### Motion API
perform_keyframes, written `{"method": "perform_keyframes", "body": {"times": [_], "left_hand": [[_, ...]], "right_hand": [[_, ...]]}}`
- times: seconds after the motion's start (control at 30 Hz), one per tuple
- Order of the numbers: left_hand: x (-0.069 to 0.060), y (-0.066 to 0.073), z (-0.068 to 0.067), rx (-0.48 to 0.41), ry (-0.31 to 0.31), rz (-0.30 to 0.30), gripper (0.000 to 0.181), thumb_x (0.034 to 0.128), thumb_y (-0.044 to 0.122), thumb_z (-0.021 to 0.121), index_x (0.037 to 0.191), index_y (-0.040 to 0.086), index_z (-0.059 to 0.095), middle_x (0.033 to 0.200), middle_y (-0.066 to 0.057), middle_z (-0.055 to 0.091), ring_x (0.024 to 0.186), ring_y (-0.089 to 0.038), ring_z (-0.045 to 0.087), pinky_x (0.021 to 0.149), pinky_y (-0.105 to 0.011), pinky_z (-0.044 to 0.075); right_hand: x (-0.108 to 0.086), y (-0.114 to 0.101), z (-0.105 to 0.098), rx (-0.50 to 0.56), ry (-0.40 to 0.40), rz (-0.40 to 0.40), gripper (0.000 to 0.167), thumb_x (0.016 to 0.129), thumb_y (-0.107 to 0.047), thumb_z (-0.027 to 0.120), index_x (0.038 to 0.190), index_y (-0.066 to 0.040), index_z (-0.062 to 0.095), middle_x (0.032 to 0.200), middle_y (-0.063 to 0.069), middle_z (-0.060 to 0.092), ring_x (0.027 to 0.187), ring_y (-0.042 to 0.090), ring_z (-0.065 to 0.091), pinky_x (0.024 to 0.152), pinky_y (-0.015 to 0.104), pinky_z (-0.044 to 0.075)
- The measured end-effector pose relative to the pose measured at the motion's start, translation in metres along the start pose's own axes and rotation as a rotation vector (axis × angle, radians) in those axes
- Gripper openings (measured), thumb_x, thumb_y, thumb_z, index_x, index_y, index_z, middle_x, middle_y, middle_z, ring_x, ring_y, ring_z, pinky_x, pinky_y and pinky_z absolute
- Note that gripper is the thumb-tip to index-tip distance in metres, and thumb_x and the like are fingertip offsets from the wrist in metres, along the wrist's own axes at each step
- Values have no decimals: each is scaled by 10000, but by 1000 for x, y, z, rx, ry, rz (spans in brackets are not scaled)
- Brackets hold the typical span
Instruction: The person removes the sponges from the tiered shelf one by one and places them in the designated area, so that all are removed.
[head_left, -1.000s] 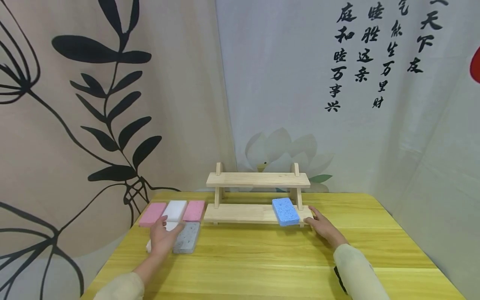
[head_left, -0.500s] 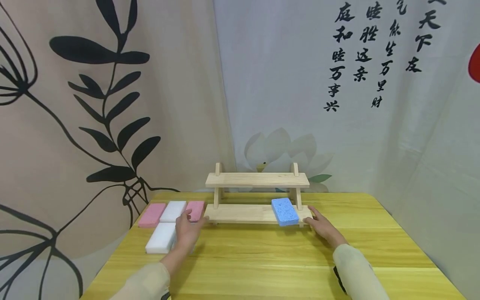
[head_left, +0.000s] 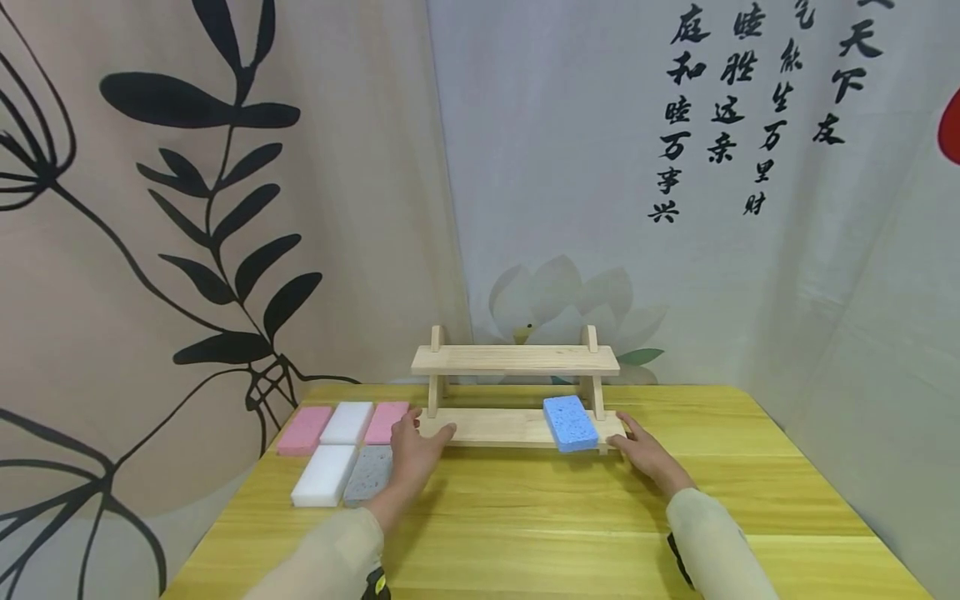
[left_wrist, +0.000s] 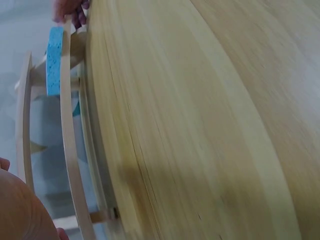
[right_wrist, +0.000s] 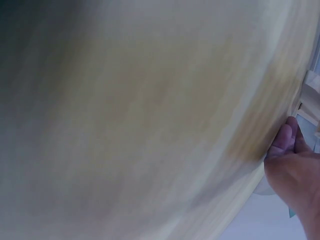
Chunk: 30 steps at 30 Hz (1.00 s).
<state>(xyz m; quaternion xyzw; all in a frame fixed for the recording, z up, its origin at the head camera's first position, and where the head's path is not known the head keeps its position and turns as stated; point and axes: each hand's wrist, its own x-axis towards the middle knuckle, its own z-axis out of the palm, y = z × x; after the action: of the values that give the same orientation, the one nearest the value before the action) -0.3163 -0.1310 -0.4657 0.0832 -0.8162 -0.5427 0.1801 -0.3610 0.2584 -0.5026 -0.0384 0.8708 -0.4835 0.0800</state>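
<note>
A two-tier wooden rack [head_left: 495, 427] stands toward the table's back, with a blue sponge [head_left: 571, 423] tilted on the right part of its lower board. At that board's left end is my left hand [head_left: 417, 457], thumb and fingers spread apart and nothing seen held in them. My right hand [head_left: 647, 454] holds the right end of the same board, thumb in front and fingers around the side. In the right wrist view, the right hand's fingers [right_wrist: 284, 140] lie close to the rack's end, partly hidden. The left wrist view shows the blue sponge [left_wrist: 54, 62] overhanging the board.
Left of the rack lie two pink sponges [head_left: 303, 431] [head_left: 387, 422], two white sponges [head_left: 325, 477] [head_left: 347, 423] and a grey sponge [head_left: 368, 475], close together on the wooden table [head_left: 555, 533]. A printed curtain [head_left: 360, 208] hangs behind.
My left hand has moved right, from above the white and grey sponges to the rack's left end. The right hand and the blue sponge have stayed in place.
</note>
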Motion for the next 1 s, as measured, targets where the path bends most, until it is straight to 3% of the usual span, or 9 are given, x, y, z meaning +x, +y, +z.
{"method": "perform_keyframes", "body": {"times": [0.4, 0.67, 1.0], "left_hand": [[-9, 16, 36, -26, -33, 3, 786, 815, 340, 798, 1405, -34, 437, 1303, -251, 454, 1170, -373, 458, 958, -501, 427], [-21, 30, 59, -61, -75, -24, 825, 815, 370, 800, 1437, -4, 406, 1313, -219, 445, 1160, -348, 455, 953, -509, 431], [-39, 46, 102, -51, -29, -45, 824, 787, 338, 819, 1417, -19, 426, 1260, -203, 490, 1143, -365, 490, 947, -507, 445]], "right_hand": [[0, 0, -1, 3, 0, -4, 784, 1001, -413, 517, 1595, -116, 99, 1572, 342, 124, 1434, 505, 150, 1111, 653, 212], [0, -1, -1, -5, 2, -3, 791, 1002, -440, 512, 1596, -122, 99, 1556, 364, 143, 1424, 518, 166, 1102, 660, 224], [0, 0, -1, 3, -1, -3, 787, 1002, -429, 511, 1595, -120, 98, 1557, 363, 140, 1425, 517, 165, 1103, 658, 224]]}}
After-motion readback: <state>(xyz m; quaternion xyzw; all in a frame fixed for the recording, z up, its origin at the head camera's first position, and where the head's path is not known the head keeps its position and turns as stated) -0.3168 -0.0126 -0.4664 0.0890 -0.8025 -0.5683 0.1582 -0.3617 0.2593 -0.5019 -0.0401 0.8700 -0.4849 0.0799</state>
